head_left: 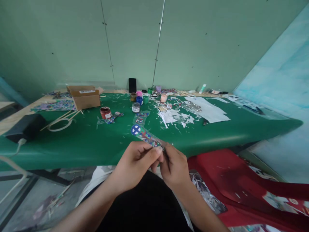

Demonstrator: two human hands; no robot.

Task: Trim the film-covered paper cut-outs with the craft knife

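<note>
A colourful strip (pixel 147 137) in clear plastic, with a round blue-and-white end, slants up to the left above the green tabletop. My left hand (pixel 137 164) is closed, pinching the strip's lower end between thumb and fingers. Against that same end, my right hand (pixel 175 166) is closed too, its fingertips meeting the left ones. A small dark, shiny bit shows at the right fingertips; what it is stays hidden. Just beyond the strip lies another patterned piece in clear plastic (pixel 141 118), and a jar with a white label (pixel 135 107) stands behind it.
Several paint jars, among them a red one (pixel 105 112) and a blue one (pixel 139 100), stand on the green cover (pixel 96 141). White paper scraps (pixel 175 116), paper sheets (pixel 210 109), a cardboard box (pixel 85 98) and a black adapter (pixel 25 127) lie around. A red chair (pixel 222 174) is at right.
</note>
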